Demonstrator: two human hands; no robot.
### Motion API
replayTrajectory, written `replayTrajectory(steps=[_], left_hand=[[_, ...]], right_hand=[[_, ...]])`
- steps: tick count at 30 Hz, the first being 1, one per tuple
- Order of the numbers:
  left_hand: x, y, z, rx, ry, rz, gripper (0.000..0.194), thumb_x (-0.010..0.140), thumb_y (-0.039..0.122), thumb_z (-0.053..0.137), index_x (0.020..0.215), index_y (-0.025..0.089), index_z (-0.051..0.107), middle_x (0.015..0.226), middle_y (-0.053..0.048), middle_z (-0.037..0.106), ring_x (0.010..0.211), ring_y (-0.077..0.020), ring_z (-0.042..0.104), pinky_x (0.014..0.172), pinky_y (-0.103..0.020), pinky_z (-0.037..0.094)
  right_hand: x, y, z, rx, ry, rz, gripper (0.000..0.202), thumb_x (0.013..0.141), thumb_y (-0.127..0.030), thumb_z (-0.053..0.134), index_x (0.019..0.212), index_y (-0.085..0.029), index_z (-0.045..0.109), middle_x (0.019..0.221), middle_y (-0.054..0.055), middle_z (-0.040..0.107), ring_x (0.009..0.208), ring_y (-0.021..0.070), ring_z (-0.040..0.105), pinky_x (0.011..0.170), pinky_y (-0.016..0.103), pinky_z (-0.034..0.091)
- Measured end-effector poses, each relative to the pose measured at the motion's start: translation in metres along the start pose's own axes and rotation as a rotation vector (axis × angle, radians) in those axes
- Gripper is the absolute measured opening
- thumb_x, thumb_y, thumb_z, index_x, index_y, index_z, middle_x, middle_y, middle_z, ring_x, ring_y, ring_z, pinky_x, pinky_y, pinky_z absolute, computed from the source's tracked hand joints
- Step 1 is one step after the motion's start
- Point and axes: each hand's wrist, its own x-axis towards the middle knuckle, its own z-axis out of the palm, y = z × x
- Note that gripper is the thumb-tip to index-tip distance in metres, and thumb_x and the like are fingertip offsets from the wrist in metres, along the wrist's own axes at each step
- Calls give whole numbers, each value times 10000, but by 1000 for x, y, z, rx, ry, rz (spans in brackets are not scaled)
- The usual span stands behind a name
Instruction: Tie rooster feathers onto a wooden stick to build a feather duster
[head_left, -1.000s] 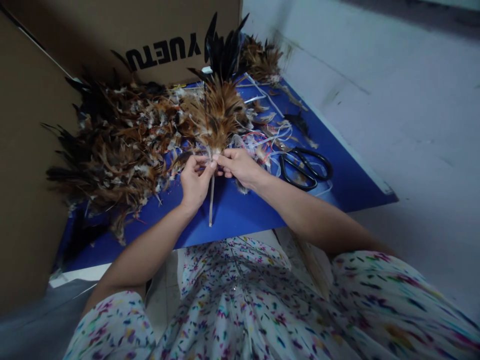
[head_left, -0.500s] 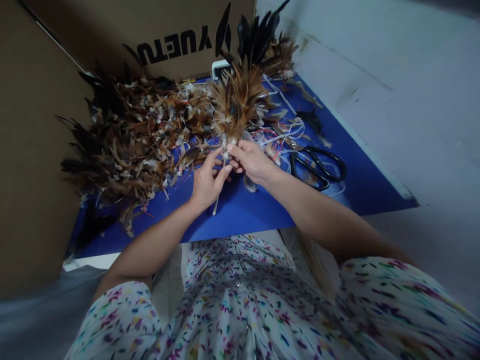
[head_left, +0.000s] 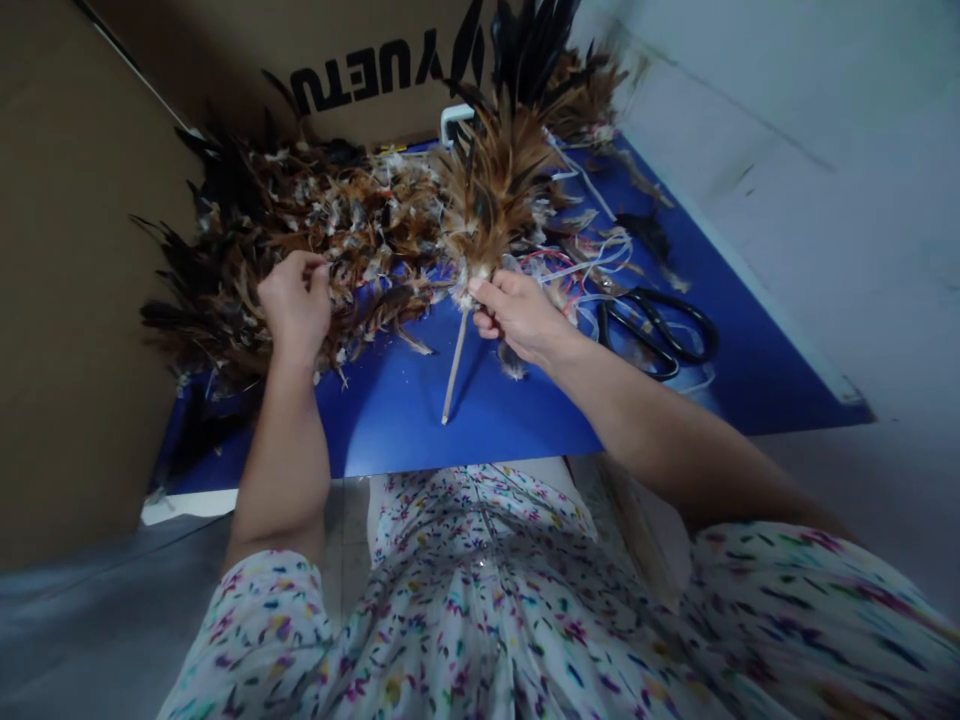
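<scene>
Brown-black feathers (head_left: pixel 506 170) cover a slim pale stick (head_left: pixel 455 370) over the blue desk (head_left: pixel 390 420), its lower length bare. The right hand (head_left: pixel 529 320) pinches their base; the left hand (head_left: pixel 292 305) curls by loose brown feathers (head_left: pixel 367 225), its hold unclear.

The left grip (head_left: pixel 295 305) has let go of the feather bundle (head_left: pixel 499 185) and swung out toward nine o'clock, to the near side of the feather pile (head_left: pixel 390 215), its fingers now curled. The right grip (head_left: pixel 521 312) alone now holds the bundle. The stick (head_left: pixel 455 368), almost upright in the head view a second ago, now slants from one o'clock down to seven, its lower length uncovered.
</scene>
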Motion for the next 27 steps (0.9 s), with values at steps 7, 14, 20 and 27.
replayTrajectory(steps=[7, 14, 20, 27], left_hand=[[12, -31, -34, 407, -185, -193, 99, 723, 237, 757, 659, 200, 691, 524, 18, 434, 634, -175, 425, 836, -384, 449], [8, -46, -34, 405, -400, -22, 332, 605, -15, 666, 807, 235, 750, 685, 0, 471, 725, -178, 468, 910, -361, 441], [8, -49, -28, 349, -296, -112, 169, 628, 54, 707, 574, 202, 645, 628, -9, 392, 802, -209, 491, 981, -421, 416], [13, -40, -39, 305, -177, -37, 111, 676, 95, 741, 679, 200, 704, 715, -7, 646, 778, -191, 549, 927, -391, 456]], right_hand=[[-1, -1, 0, -20, -21, 18, 286, 965, -184, 574, 740, -188, 397, 587, -84, 417, 427, 13, 398, 369, 141, 271], [-1, 0, -2, -41, -26, 14, 329, 937, -222, 624, 721, -202, 376, 608, -75, 404, 436, 26, 387, 378, 156, 268], [-3, -3, 1, -37, 2, 32, 299, 974, -134, 527, 717, -192, 385, 600, -74, 418, 423, 19, 393, 368, 150, 263], [-3, -4, 3, -44, -14, 37, 282, 975, -148, 538, 732, -189, 402, 559, -82, 413, 416, 19, 397, 360, 136, 277]])
